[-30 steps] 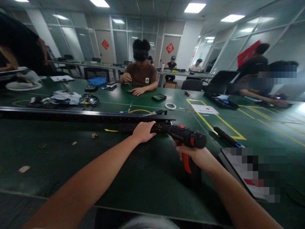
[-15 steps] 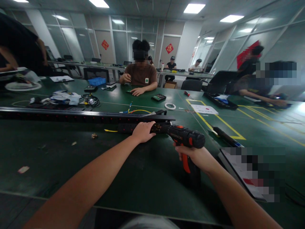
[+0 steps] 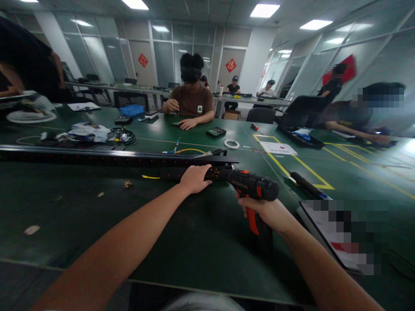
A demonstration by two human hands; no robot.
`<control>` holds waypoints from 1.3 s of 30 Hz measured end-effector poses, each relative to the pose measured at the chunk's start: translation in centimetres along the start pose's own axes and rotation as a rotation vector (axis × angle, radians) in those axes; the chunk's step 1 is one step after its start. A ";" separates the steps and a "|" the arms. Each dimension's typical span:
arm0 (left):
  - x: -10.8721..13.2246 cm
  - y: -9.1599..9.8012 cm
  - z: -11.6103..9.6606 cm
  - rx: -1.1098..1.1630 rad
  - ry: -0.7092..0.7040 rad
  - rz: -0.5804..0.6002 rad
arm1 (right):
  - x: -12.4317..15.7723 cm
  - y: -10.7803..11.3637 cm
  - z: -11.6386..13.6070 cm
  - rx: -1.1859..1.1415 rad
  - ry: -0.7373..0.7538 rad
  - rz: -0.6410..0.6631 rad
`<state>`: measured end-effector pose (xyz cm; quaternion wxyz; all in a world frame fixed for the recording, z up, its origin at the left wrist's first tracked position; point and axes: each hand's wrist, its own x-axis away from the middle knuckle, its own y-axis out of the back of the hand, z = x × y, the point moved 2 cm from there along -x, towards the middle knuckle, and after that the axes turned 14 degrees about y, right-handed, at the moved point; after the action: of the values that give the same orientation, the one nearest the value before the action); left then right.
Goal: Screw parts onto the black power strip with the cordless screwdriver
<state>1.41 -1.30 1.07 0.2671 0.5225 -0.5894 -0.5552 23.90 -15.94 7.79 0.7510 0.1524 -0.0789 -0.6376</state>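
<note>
My right hand (image 3: 259,207) is wrapped round the grip of a black and orange power drill (image 3: 251,183), whose front end points left. My left hand (image 3: 195,178) is closed over the end of a short black part (image 3: 170,174) with a yellow wire (image 3: 151,177) at its left end. The drill's tip meets the brass-coloured pieces at the right end of this part. Just behind it lies a long black metal bar (image 3: 97,156). A small pile of brass screws (image 3: 128,184) lies on the green table (image 3: 194,233).
Across the table a person in a brown shirt (image 3: 191,101) works on a small board. A white tape roll (image 3: 231,144), a cable bundle (image 3: 123,136) and a blue basket (image 3: 132,110) lie beyond the bar. A black-handled tool (image 3: 308,185) and a clipboard (image 3: 333,237) are at the right.
My two hands and the drill have hardly moved. At the far right, a person in dark clothes in the background has shifted left.
</note>
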 end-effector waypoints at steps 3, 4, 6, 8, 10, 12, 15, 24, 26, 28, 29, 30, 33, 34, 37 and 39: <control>0.0 0.0 0.0 -0.001 0.001 0.005 | 0.0 -0.1 0.0 0.017 0.002 0.002; 0.0 0.0 0.0 0.003 -0.001 0.004 | 0.0 -0.1 0.1 0.027 0.004 0.006; 0.0 0.0 0.0 0.012 0.000 0.002 | -0.1 -0.2 0.2 0.048 0.013 0.011; 0.0 0.0 0.0 0.019 0.002 0.003 | -0.1 -0.3 0.3 0.073 0.013 0.016; 0.1 0.0 0.1 0.025 0.006 0.000 | -0.1 -0.4 0.5 0.095 0.002 0.021; 0.1 0.0 0.1 0.029 0.007 -0.003 | 0.0 -0.5 0.8 0.115 -0.008 0.030; 0.1 0.1 0.0 0.025 0.009 0.001 | 0.0 -0.4 1.1 0.136 -0.006 0.034; 0.2 0.2 0.0 0.026 0.007 0.004 | 0.1 -0.4 1.3 0.160 -0.010 0.022; 0.2 0.1 0.0 0.027 0.005 0.001 | 0.1 -0.4 1.2 0.151 -0.010 0.027; 0.2 0.1 0.0 0.025 0.007 0.000 | 0.1 -0.4 1.2 0.147 -0.007 0.033; 0.2 0.1 0.0 0.023 0.010 0.001 | 0.1 -0.4 1.2 0.147 -0.006 0.036; 0.2 0.2 0.0 0.020 0.012 0.002 | 0.1 -0.4 1.2 0.147 -0.003 0.036; 0.2 0.2 0.0 0.014 0.012 0.006 | 0.1 -0.4 1.2 0.145 0.000 0.030; 0.2 0.1 0.0 0.013 0.009 0.006 | 0.1 -0.4 1.2 0.143 -0.002 0.032; 0.1 0.1 0.1 0.014 0.005 0.005 | 0.1 -0.5 1.2 0.138 0.004 0.035; 0.1 0.0 0.2 0.016 0.005 0.003 | 0.1 -0.5 1.1 0.129 0.008 0.030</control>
<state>1.23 -1.34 1.00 0.2651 0.5253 -0.5939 -0.5487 23.13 -16.20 8.66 0.7495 0.2018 -0.1192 -0.6191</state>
